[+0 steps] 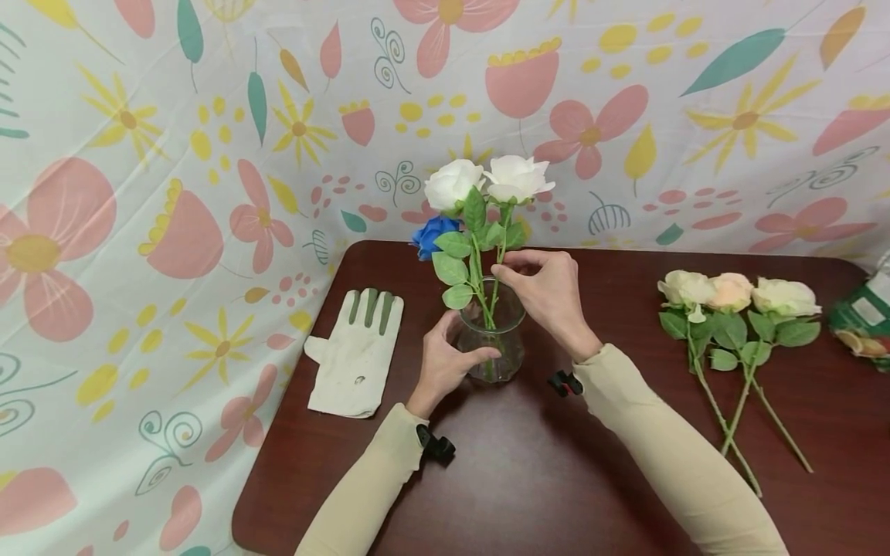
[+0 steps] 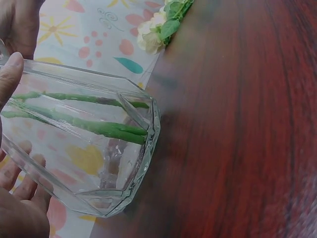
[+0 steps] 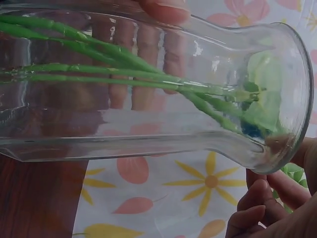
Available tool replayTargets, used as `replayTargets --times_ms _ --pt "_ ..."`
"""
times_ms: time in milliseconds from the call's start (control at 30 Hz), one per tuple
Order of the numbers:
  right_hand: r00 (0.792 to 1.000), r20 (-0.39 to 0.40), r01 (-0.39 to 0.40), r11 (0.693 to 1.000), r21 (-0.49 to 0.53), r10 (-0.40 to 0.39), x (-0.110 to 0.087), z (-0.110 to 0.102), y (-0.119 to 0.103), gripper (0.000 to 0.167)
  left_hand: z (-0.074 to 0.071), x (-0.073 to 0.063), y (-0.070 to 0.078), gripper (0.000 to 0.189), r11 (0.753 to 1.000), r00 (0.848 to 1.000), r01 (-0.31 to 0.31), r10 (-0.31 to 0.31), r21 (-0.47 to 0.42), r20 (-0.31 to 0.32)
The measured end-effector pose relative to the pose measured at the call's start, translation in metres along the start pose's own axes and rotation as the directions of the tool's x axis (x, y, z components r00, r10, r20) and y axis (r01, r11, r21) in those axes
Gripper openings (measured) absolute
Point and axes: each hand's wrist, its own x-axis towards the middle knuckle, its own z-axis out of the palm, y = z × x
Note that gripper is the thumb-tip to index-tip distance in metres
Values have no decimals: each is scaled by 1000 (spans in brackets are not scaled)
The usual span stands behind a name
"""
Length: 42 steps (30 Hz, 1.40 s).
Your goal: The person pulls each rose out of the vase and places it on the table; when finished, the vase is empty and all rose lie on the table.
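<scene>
White roses [image 1: 453,185], 2 of them, and 1 blue rose [image 1: 436,235] lean in the glass vase [image 1: 499,363]. The left hand [image 1: 443,363] holds the vase; the right hand [image 1: 552,295] pinches a stem [image 1: 501,249] just above it. A hard push there might tip the vase over.
</scene>
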Motion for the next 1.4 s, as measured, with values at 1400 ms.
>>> replayTargets --times_ms 1400 --pt "953 -299 129 960 250 -50 -5 -32 -32 16 1 0 -1 78 1000 1000 -9 9 4 -13"
